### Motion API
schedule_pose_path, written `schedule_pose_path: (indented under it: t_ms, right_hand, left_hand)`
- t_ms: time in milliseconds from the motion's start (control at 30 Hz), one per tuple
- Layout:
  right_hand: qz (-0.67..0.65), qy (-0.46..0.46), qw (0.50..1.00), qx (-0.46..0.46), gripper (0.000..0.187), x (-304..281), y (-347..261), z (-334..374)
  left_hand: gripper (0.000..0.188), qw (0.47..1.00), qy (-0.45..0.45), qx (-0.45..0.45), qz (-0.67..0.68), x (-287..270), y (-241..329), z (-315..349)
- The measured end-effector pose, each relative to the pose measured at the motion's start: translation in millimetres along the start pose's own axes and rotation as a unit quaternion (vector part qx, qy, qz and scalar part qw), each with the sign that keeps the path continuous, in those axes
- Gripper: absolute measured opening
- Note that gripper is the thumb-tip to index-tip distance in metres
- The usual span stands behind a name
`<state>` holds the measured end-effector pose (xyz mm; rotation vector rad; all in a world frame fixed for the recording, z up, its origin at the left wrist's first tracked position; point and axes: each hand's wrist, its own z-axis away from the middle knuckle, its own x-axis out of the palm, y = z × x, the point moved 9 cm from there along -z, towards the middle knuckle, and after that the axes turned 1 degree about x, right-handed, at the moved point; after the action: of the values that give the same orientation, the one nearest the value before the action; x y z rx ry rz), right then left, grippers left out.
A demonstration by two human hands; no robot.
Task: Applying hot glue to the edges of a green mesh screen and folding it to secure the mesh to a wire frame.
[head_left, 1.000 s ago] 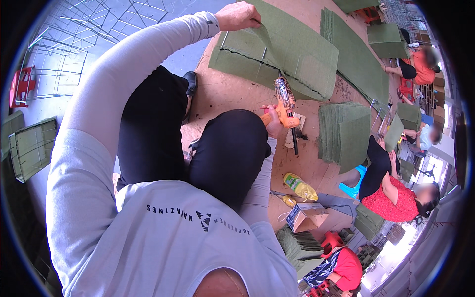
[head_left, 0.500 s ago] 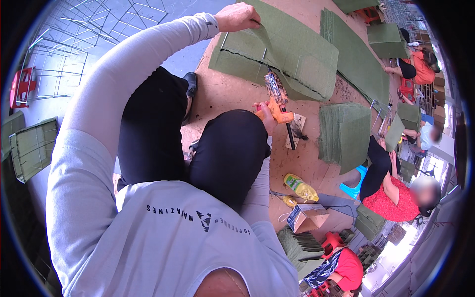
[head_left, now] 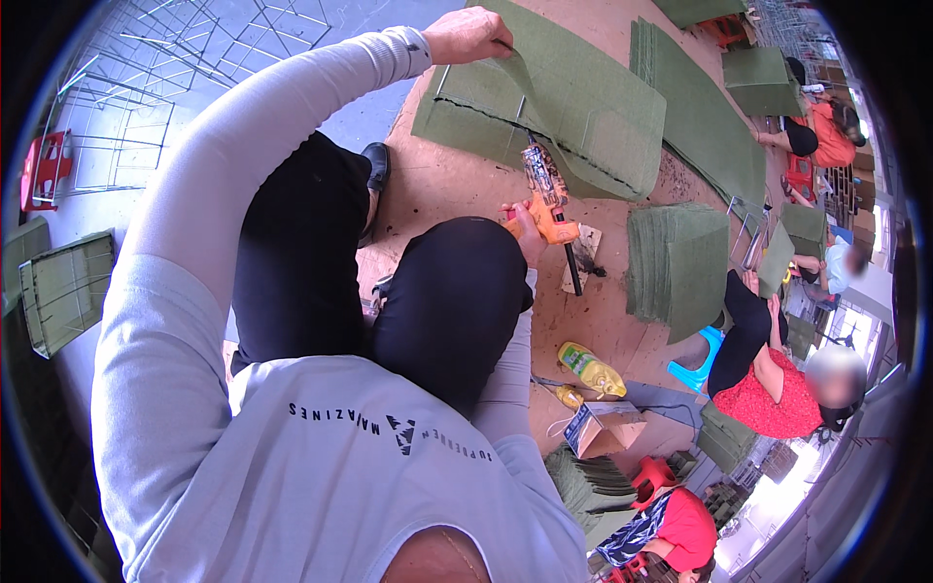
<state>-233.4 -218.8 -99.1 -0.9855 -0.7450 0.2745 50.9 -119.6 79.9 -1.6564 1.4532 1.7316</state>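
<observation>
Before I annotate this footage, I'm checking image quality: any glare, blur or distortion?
Head view, rim: fisheye bending, dark corners; head view, lower right: glare washes out a bright patch; head view, right: a seated co-worker's head is blurred; head view, near centre: right hand and orange glue gun look fairly sharp.

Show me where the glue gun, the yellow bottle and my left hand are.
Glue gun (head_left: pixel 547 187): head view, on its patterned barrel.
Yellow bottle (head_left: pixel 592 369): head view, around the middle of its body.
Left hand (head_left: pixel 469 36): head view, on the back of it.
</observation>
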Motion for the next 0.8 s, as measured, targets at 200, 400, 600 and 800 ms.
schedule_pose_path:
  t_ms: [200, 400, 600, 800]
  right_hand:
    - [0.025, -0.017, 0.999, 0.040, 0.022, 10.7, 10.8, 0.9]
    - [0.041, -0.051, 0.997, 0.037, 0.018, 38.9, 10.8, 7.9]
    - [0.049, -0.064, 0.996, 0.048, 0.016, 41.8, 17.5, 3.3]
    - [0.039, -0.099, 0.993, 0.055, 0.019, 51.8, 19.3, -0.9]
  left_hand:
    - [0.022, 1.000, 0.001, 0.017, -0.006, 0.1, 2.6, -0.9]
    - [0.022, 1.000, -0.003, 0.009, 0.014, -1.3, 2.6, 0.8]
    - [0.021, 0.999, -0.004, 0.026, 0.047, -3.4, 0.7, -0.6]
    - [0.022, 0.999, 0.006, 0.026, 0.042, -1.6, 0.9, 1.5]
